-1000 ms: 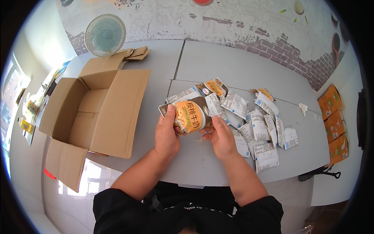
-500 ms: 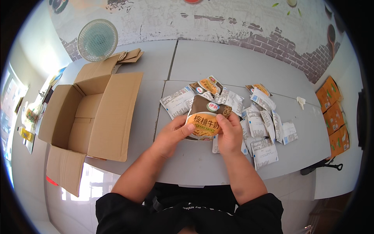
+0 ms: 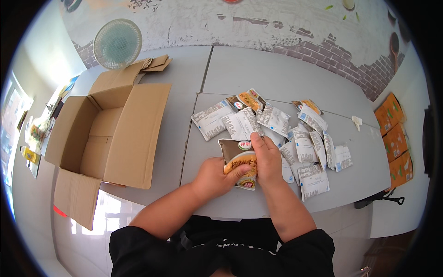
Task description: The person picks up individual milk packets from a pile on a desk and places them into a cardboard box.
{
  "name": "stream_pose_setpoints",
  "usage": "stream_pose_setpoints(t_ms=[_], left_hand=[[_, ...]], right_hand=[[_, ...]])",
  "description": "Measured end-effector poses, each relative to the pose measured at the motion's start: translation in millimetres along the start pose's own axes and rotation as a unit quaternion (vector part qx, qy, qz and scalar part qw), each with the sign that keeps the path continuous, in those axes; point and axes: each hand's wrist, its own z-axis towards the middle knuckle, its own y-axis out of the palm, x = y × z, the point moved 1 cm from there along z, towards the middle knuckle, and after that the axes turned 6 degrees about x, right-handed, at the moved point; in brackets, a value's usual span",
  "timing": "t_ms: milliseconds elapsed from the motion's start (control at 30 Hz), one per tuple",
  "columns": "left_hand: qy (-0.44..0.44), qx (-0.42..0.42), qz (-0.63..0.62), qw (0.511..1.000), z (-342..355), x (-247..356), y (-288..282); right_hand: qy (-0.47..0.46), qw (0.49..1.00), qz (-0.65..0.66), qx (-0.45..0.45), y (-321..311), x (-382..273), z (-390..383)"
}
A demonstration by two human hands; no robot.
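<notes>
Between my hands, above the near part of the grey table, is a brown and orange milk pouch [image 3: 239, 154]. My left hand [image 3: 216, 176] grips its left side, thumb laid across the front. My right hand [image 3: 268, 159] closes on its right edge, with the palm turned toward the pouch. Just beyond lies a loose pile of similar pouches, mostly with the white and grey printed side up, such as the white pouch [image 3: 241, 123]. More white pouches [image 3: 314, 180] are heaped to the right of my right hand.
An open, bare-bottomed cardboard box [image 3: 94, 147] with spread flaps stands at the left. Behind it are folded cardboard pieces [image 3: 157, 63] and a mesh basket [image 3: 117, 44]. Orange boxes [image 3: 396, 138] are stacked at the far right. A crumpled tissue [image 3: 356, 122] lies on the grey table [image 3: 258, 69].
Both hands have drawn the pouch nearer to me and turned it, so it looks narrower and squeezed between them. A white pouch behind it is now uncovered.
</notes>
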Motion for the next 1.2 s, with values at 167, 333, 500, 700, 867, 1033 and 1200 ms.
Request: stream_pose_setpoints(t_ms=[167, 333, 500, 700, 867, 1033, 1200], left_hand=[[0.174, 0.008, 0.144, 0.974, -3, 5, 1], [0.142, 0.03, 0.115, 0.983, 0, 2, 3], [0.131, 0.022, 0.071, 0.989, 0, 0, -1], [0.226, 0.025, 0.139, 0.964, 0, 3, 1], [0.115, 0.031, 0.179, 0.977, 10, -3, -4], [0.091, 0.139, 0.048, 0.985, 21, 4, -13], [0.141, 0.139, 0.205, 0.959, 18, 14, -13]], right_hand=[[0.045, 0.997, 0.058, 0.005, -5, 1, 2], [0.028, 0.998, 0.053, 0.002, -4, 11, 6], [0.013, 1.0, 0.017, -0.021, 2, 2, -1], [0.081, 0.993, 0.082, 0.003, -5, 5, 6], [0.02, 0.993, 0.112, 0.039, -2, 15, 14], [-0.276, 0.938, -0.209, 0.018, -5, 11, 4], [-0.303, 0.92, -0.238, -0.068, 19, 10, -14]])
